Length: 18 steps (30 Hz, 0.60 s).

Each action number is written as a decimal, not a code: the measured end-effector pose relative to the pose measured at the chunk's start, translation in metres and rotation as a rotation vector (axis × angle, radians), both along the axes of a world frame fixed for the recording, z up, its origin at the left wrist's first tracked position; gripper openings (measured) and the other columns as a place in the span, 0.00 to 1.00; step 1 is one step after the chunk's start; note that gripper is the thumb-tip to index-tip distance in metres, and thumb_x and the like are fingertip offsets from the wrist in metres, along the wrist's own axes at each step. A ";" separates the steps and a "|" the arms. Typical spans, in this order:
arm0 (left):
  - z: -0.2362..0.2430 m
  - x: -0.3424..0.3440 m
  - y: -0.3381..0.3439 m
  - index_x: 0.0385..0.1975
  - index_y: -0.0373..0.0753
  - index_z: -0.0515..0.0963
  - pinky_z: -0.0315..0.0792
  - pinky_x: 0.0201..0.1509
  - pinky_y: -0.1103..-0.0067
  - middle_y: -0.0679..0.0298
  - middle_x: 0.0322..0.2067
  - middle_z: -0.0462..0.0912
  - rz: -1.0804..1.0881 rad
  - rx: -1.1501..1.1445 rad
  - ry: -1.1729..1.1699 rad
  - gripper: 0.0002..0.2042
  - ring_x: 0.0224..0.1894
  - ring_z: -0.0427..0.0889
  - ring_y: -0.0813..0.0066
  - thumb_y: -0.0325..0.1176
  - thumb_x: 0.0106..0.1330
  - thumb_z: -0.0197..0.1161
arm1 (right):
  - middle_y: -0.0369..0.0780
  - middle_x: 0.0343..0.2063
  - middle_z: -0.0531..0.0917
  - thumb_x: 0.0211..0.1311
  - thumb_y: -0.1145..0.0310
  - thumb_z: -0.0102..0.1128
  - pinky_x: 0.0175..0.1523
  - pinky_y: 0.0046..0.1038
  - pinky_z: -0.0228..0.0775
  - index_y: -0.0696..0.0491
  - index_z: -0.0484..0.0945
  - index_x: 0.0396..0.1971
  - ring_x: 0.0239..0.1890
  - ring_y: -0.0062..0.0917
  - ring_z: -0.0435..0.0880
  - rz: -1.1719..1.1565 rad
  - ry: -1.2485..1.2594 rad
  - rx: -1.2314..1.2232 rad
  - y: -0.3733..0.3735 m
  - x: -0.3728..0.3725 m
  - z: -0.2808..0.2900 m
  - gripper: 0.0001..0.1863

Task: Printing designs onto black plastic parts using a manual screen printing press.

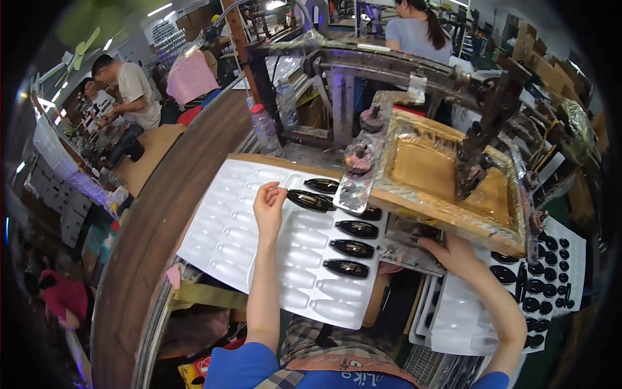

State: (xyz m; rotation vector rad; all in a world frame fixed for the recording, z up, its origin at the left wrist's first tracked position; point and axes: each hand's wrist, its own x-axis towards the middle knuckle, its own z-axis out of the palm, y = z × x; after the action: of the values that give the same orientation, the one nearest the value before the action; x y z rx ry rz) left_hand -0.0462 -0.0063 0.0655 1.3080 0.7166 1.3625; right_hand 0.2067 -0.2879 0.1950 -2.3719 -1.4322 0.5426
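Note:
My left hand (269, 200) is closed in a pinch at the left end of a glossy black bottle-shaped piece (310, 200) with gold print, over a white moulded tray (295, 299). Several like black pieces, such as one printed piece (352, 248), lie in the tray's right-hand column. My right hand (455, 254) reaches under the tilted wooden screen frame (447, 227), its fingers closed at a small metal fixture (409, 254). What those fingers hold, if anything, is hidden.
A second white tray (453, 324) with several black pieces stands at the right. Behind the first tray are a red-capped bottle (264, 129) and a metal press frame (363, 58). A curved brown ledge (139, 253) runs along the left. Other people work farther back.

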 end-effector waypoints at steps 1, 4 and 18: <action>-0.013 -0.005 0.000 0.40 0.32 0.69 0.70 0.38 0.87 0.63 0.29 0.77 0.008 -0.033 0.022 0.13 0.32 0.76 0.81 0.22 0.54 0.59 | 0.52 0.43 0.72 0.51 0.47 0.55 0.52 0.30 0.60 0.60 0.65 0.48 0.49 0.42 0.69 0.010 0.010 -0.006 -0.004 0.000 0.004 0.34; -0.040 -0.008 -0.006 0.36 0.32 0.71 0.67 0.32 0.89 0.65 0.26 0.76 0.078 -0.103 0.130 0.09 0.28 0.74 0.84 0.22 0.55 0.58 | 0.55 0.52 0.63 0.51 0.57 0.57 0.58 0.34 0.51 0.63 0.59 0.51 0.55 0.47 0.60 0.093 -0.075 0.122 -0.031 0.005 0.011 0.33; -0.064 -0.001 -0.020 0.25 0.32 0.75 0.67 0.38 0.78 0.57 0.28 0.74 0.355 0.024 0.551 0.05 0.31 0.72 0.68 0.28 0.52 0.59 | 0.53 0.58 0.54 0.49 0.62 0.54 0.62 0.40 0.42 0.57 0.56 0.56 0.61 0.46 0.49 -0.286 -0.429 -0.131 -0.187 -0.026 -0.014 0.33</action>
State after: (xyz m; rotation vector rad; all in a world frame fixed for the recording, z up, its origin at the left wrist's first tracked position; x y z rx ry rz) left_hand -0.0472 -0.0260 0.0010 1.6526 1.3616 1.2870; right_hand 0.1803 -0.4747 0.1810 -2.8600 -1.2011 0.0536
